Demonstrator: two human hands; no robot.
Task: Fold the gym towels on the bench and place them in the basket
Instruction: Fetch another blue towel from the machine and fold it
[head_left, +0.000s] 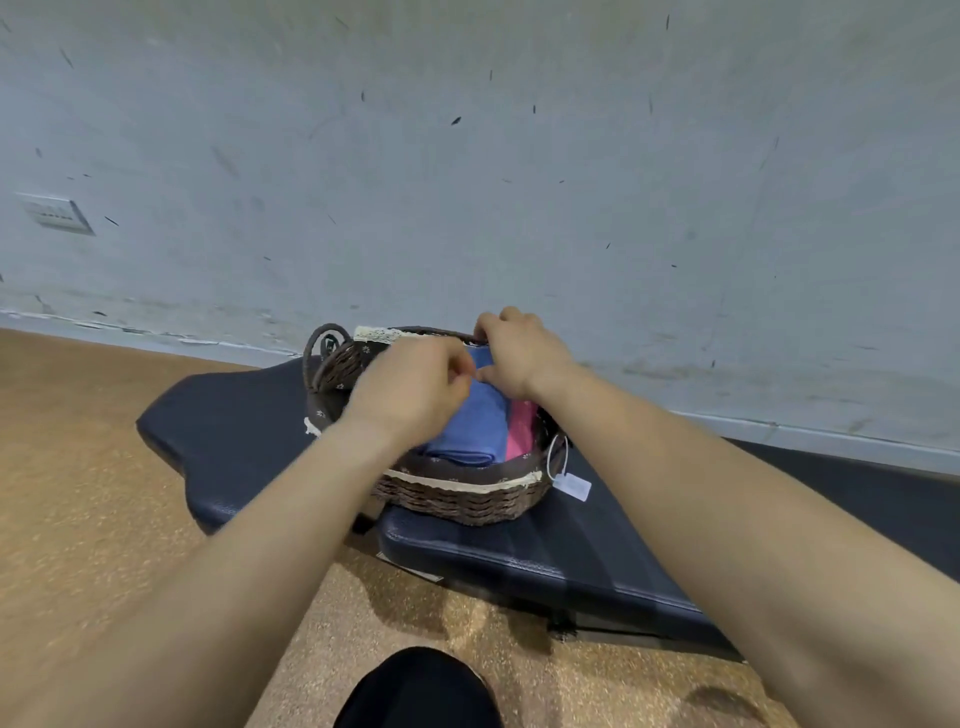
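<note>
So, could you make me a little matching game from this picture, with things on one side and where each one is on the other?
1 blue towel
2 pink towel
3 basket
4 white tag

A hangs outside the basket
B on the dark bench
C in the basket, under the left hand and right hand
D in the basket, right of the blue one

Pairs: 1-C, 2-D, 3-B, 4-A
</note>
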